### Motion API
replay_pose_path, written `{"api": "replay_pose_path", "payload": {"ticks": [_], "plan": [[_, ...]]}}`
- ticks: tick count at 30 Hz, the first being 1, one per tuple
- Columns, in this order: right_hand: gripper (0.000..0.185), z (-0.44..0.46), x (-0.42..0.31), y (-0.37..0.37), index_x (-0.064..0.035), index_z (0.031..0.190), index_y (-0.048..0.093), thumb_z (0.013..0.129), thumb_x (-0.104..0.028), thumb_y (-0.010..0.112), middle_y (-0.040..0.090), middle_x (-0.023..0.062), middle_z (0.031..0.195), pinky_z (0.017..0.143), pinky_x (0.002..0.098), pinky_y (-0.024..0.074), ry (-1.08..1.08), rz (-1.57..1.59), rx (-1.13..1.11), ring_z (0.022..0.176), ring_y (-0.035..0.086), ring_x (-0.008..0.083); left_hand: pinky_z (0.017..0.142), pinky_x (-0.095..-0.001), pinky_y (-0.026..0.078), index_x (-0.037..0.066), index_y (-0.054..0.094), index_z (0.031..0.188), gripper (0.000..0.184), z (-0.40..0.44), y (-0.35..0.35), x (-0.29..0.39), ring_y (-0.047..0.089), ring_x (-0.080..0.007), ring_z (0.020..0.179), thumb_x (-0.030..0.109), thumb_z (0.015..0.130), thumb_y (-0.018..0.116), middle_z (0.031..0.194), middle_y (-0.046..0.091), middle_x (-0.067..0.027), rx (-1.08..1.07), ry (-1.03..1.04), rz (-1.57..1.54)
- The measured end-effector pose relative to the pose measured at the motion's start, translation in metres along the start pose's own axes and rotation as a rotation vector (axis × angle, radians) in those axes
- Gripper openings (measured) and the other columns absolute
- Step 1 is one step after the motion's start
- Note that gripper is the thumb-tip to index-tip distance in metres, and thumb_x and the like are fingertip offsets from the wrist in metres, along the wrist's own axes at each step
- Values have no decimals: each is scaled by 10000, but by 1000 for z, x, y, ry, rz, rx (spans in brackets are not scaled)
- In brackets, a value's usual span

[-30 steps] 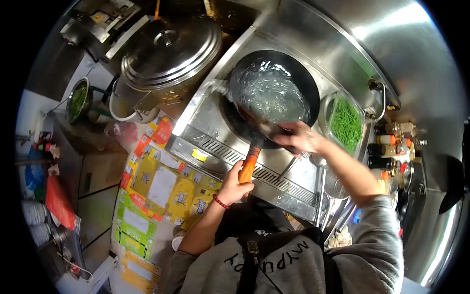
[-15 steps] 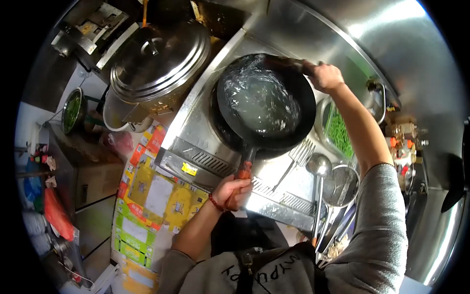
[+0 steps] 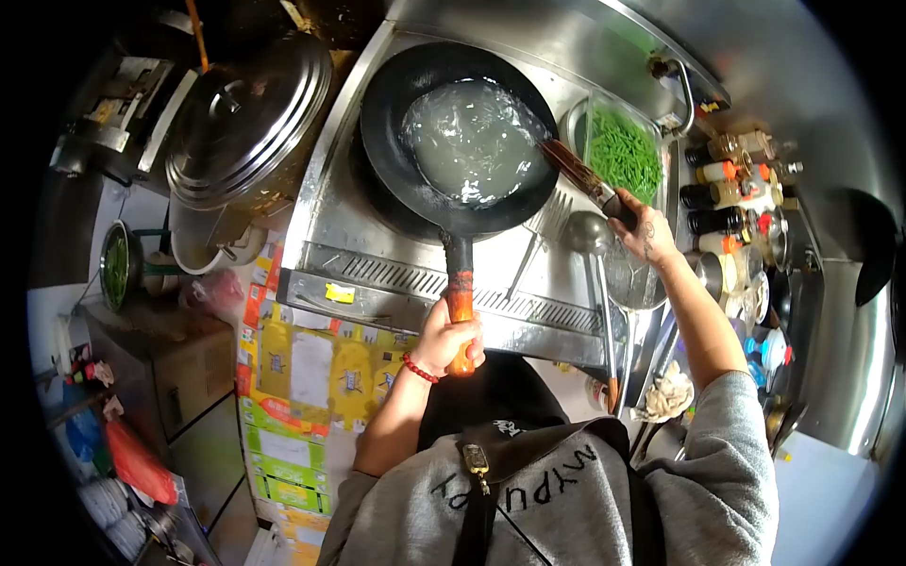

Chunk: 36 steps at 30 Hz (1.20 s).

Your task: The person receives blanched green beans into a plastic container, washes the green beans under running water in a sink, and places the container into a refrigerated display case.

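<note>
My left hand [image 3: 442, 341] is wrapped round the wooden handle of a black wok [image 3: 389, 113]. Cloudy water [image 3: 472, 151] moves about in the bottom of the wok. In my right hand [image 3: 646, 231] is a wok brush [image 3: 578, 173] with brown bristles, its tip over the wok's right rim. Just below the brush lie a slotted spatula [image 3: 547, 219] and a steel ladle [image 3: 591, 234] on the stove top. A round mesh strainer [image 3: 634, 274] is under and beside my right hand.
Chopped green vegetables [image 3: 623, 151] fill a clear container right of the wok. A large lidded pot [image 3: 250, 123] stands on the left. Sauce bottles [image 3: 717, 195] line the far right. Flattened cardboard [image 3: 311, 368] covers the floor at lower left.
My right hand has swung from the wok's far right edge down and towards me, bringing the brush out over the rim. The wok now tilts differently, and the water has settled more.
</note>
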State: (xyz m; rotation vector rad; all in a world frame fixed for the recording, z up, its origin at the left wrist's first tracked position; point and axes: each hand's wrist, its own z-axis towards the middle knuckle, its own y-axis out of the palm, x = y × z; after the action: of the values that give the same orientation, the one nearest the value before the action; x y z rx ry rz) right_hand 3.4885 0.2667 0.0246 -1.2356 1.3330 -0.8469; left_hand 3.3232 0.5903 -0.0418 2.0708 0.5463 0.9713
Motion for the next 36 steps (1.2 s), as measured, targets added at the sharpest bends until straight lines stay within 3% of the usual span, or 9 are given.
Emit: {"api": "replay_pose_path", "payload": {"ticks": [7, 12, 17, 19, 21, 23, 27, 33, 36], "plan": [[553, -58, 1, 28, -174, 1286, 453, 773, -281, 630, 619, 221, 993, 827, 426, 483, 89, 149, -1, 927, 597, 379, 365, -326, 420, 85, 359, 1060, 363, -15, 6, 3, 473, -150, 408, -74, 766, 499, 636, 451, -67, 75, 39, 256], [521, -95, -8, 48, -82, 1244, 488, 780, -267, 634, 615, 259, 959, 816, 412, 485, 94, 358, 100, 913, 602, 396, 355, -316, 428, 114, 311, 1167, 488, -17, 6, 6, 484, -158, 402, -96, 757, 473, 664, 464, -73, 107, 24, 379], [503, -121, -66, 30, -40, 1258, 475, 799, -180, 626, 616, 224, 1049, 841, 337, 474, 120, 651, 72, 974, 618, 301, 354, -296, 441, 122, 286, 1226, 561, -14, -4, -3, 498, -156, 408, -109, 756, 488, 676, 486, -69, 102, 70, 586], [494, -127, -92, 36, -53, 1267, 471, 814, -181, 619, 629, 172, 1004, 843, 306, 455, -8, 808, 123, 946, 598, 195, 347, -289, 423, 84, 332, 1169, 500, -14, -5, -9, 484, -146, 395, -124, 747, 501, 684, 474, -63, 151, 91, 640], [501, -129, -115, 25, -57, 1273, 469, 815, -187, 623, 627, 147, 963, 819, 303, 458, -21, 973, -43, 891, 589, 176, 347, -285, 418, 85, 335, 1168, 495, -15, -2, -10, 479, -144, 394, -125, 751, 499, 687, 469, -61, 150, 81, 689], [530, -128, -112, 38, -21, 1260, 465, 794, -225, 616, 602, 210, 1093, 888, 312, 439, -5, 1013, -164, 1036, 586, 274, 347, -282, 412, 87, 337, 1167, 491, -15, -4, -11, 474, -141, 392, -125, 754, 497, 689, 465, -59, 154, 80, 731], [523, -127, -77, 68, -20, 1241, 487, 792, -259, 607, 607, 228, 1051, 849, 345, 466, 227, 783, -113, 980, 611, 298, 351, -266, 387, 81, 338, 1144, 455, -15, -13, -12, 456, -129, 392, -114, 765, 501, 683, 453, -48, 121, 126, 780], [517, -151, -89, 94, -67, 1240, 493, 787, -288, 610, 637, 211, 946, 790, 354, 486, 52, 876, 41, 890, 629, 343, 355, -264, 393, 56, 375, 1033, 360, -12, -22, -32, 466, -120, 415, -91, 740, 523, 695, 471, -43, 189, 205, 952], [553, -158, -57, 139, -81, 1260, 462, 790, -338, 599, 630, 235, 940, 801, 392, 479, 348, 730, 189, 903, 609, 376, 363, -260, 407, 53, 395, 977, 312, -12, -15, -38, 482, -118, 424, -75, 728, 534, 674, 480, -31, 242, 249, 974]]}}
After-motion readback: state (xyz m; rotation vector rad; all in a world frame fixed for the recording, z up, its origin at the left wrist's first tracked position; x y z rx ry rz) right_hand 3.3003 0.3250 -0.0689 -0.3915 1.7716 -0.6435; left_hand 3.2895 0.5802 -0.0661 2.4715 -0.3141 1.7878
